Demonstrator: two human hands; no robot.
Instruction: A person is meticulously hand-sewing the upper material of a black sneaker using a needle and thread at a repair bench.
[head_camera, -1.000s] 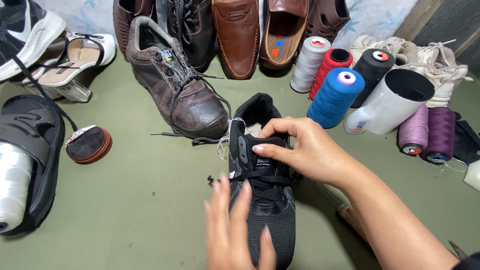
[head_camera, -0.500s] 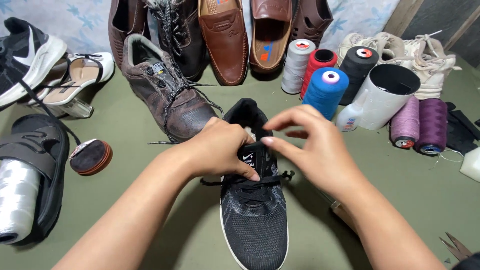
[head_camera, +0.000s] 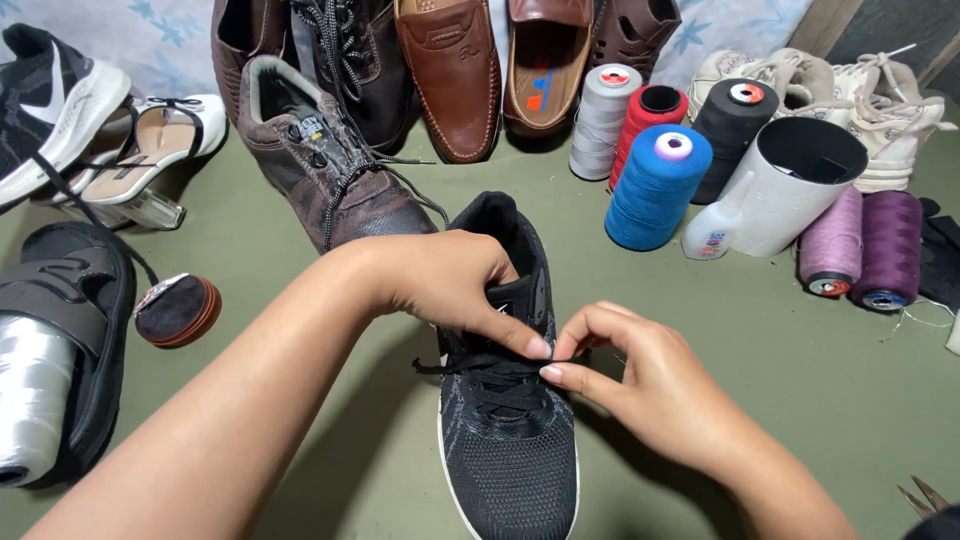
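Since half a second ago: both hands have slid down the black sneaker (head_camera: 505, 440), from the tongue near the collar to the middle of the lacing. A second ago the left hand lay flat on the toe; now it works the laces.

Left hand (head_camera: 445, 280): draped over the sneaker's tongue, fingers curled together, thumb and forefinger tips pinching the black lace (head_camera: 470, 362) at the right-hand eyelets.

Right hand (head_camera: 625, 365): just beside it, fingertips touching the left hand's, thumb and forefinger pinching the same lace; other fingers bent and loosely bunched.

Sneaker: centre of the green cloth surface (head_camera: 780, 400), toe toward the camera. Black knit mesh upper, fine speckled weave, thin white sole edge, padded collar.

Around it: scuffed brown leather boot (head_camera: 320, 170) with loose dark laces, just behind the left hand. Smooth tan loafer (head_camera: 450, 75) upright at the back. Cone-shaped thread spools to the right, wound in ridges: blue spool (head_camera: 655, 190), white spool (head_camera: 600, 120), purple spools (head_camera: 860, 245) lying on their sides. White plastic cup (head_camera: 790, 190) tilted, dark inside. Round brown tin (head_camera: 178, 310) at left.
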